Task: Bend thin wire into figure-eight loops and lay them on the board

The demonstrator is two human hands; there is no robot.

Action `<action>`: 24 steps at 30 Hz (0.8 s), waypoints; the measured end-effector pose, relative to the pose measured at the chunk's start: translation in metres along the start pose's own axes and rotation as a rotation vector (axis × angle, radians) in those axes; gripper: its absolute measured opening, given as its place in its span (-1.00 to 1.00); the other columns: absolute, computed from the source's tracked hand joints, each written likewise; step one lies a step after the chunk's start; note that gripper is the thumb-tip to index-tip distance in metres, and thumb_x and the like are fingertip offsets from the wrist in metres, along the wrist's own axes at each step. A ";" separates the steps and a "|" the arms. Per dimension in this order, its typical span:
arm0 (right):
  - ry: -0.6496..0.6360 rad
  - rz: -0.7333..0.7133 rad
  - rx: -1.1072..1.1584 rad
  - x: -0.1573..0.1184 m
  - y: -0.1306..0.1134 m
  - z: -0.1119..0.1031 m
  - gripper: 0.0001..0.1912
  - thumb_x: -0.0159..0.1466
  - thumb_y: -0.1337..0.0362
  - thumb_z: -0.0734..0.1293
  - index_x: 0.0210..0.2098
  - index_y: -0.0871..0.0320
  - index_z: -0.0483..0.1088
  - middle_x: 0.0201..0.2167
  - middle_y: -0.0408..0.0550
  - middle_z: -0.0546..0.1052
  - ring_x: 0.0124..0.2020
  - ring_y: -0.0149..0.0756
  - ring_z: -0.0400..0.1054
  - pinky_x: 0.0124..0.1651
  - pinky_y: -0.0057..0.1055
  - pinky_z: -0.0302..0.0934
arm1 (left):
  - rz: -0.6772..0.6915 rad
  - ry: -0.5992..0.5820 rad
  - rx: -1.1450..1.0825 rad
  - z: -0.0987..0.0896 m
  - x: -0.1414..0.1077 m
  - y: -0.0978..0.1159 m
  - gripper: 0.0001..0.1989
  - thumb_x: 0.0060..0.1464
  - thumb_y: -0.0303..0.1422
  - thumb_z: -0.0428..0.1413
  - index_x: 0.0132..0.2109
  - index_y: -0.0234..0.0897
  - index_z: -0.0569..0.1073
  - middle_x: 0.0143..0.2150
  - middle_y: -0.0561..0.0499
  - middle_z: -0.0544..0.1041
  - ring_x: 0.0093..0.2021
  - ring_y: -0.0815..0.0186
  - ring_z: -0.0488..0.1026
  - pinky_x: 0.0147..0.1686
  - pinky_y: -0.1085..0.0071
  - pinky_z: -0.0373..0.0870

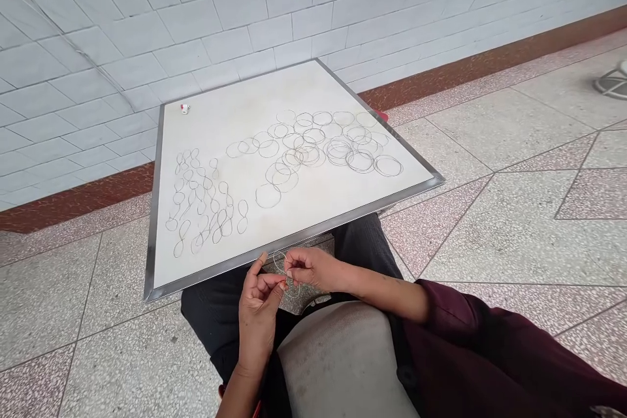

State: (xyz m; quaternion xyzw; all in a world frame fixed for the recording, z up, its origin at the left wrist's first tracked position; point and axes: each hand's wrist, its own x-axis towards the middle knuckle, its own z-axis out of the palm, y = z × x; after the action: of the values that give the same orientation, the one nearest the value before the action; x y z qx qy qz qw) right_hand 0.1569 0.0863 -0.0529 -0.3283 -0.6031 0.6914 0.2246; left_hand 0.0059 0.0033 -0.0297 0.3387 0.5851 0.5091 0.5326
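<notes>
Left hand [258, 321] and right hand [309, 268] both clamped on one thin wire loop [279, 262]

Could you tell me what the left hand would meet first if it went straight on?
The left hand would likely meet the board's metal edge first, though depth is unclear.

A white, steel-edged tabletop [220, 124] carries a small white-and-red ornament [185, 108], above a speckled terrazzo floor [509, 241], a reddish-brown skirting strip [490, 55] and a white tiled wall [196, 19].

Left hand [258, 326], right hand [313, 269], pinching close together
</notes>
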 end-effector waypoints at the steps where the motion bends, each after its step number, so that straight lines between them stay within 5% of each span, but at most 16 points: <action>1: 0.005 -0.005 0.002 0.000 -0.001 0.000 -0.94 0.22 0.33 0.30 -0.38 0.13 0.30 -0.52 -0.24 0.40 -0.48 -0.42 0.32 -0.36 -0.48 0.17 | 0.002 0.011 -0.001 0.001 0.000 0.001 -0.31 0.05 -0.31 0.27 0.29 -0.18 0.24 -0.29 0.07 0.59 -0.20 0.28 0.53 0.03 0.26 0.37; 18: 0.032 -0.099 -0.195 -0.001 -0.006 0.007 -0.94 0.16 0.41 0.28 -0.40 0.15 0.33 -0.50 -0.23 0.38 -0.46 -0.44 0.21 -0.39 -0.51 0.08 | 0.027 0.033 -0.008 -0.002 0.001 -0.009 -0.42 0.06 -0.35 0.25 0.22 -0.16 0.29 -0.37 0.13 0.49 -0.40 0.40 0.34 -0.28 0.44 0.34; 24: 0.049 -0.074 0.024 0.003 0.001 0.006 -0.96 0.19 0.32 0.29 -0.39 0.14 0.31 -0.50 -0.23 0.35 -0.47 -0.44 0.20 -0.38 -0.49 0.10 | -0.082 -0.007 -0.145 -0.003 0.003 -0.006 -0.44 0.07 -0.29 0.26 0.20 -0.19 0.32 -0.32 0.07 0.51 -0.29 0.33 0.44 -0.21 0.36 0.38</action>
State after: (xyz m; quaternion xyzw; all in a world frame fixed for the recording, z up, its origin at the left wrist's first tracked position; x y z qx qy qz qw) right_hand 0.1504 0.0843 -0.0544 -0.3198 -0.6007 0.6818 0.2685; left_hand 0.0033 0.0034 -0.0367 0.2769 0.5580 0.5268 0.5783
